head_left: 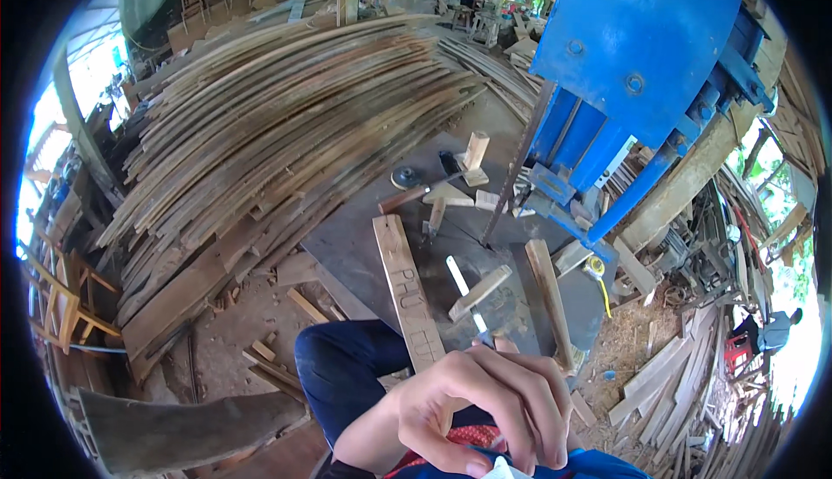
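The left hand reaches in from the lower edge, its fingers curled round toward the thumb; its grip is closed on a small pale piece, which sits between thumb and fingers at the very bottom of the view and is cut off there, so its kind cannot be told; the right hand cannot be made out, and I cannot tell the state of its grip.

Just beyond the left hand lies the dark worktop; on it, a square with a wooden stock and a narrow white blade points toward the knuckles; to its left, a pale board with marks cut into its face runs down behind the hand; to its right lies a longer wooden bar.

Farther back on the worktop are a tool with a brown wooden handle, a round dark disc and an upright wooden block; a yellow tape measure lies near the right edge; a blue machine rises above that side; a large stack of planks fills the left.
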{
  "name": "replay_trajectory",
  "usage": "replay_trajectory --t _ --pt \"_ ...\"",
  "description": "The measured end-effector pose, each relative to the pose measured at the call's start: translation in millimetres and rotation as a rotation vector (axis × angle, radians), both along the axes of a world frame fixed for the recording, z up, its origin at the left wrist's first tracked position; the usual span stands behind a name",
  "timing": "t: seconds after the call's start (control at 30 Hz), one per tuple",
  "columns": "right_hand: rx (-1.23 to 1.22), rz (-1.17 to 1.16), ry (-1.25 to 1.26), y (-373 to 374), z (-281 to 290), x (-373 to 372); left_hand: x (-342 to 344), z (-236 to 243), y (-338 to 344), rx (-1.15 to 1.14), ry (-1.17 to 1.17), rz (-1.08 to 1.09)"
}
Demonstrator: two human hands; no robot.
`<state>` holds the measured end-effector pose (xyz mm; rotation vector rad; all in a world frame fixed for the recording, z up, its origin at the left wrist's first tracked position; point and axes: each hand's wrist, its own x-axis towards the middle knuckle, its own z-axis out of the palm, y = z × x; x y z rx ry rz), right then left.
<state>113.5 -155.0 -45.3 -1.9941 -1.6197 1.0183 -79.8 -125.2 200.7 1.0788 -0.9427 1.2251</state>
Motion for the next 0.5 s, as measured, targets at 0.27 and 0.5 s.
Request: replay_trajectory --t 0.27,0.5 --pt "-0.140 0.122 0.074 -5 37 3 -15 -1 3 -0.183 0.248 0.137" --pt "0.340 0.065 0.050 3 -10 -9 -10 12 29 -0.048 0.206 0.130"
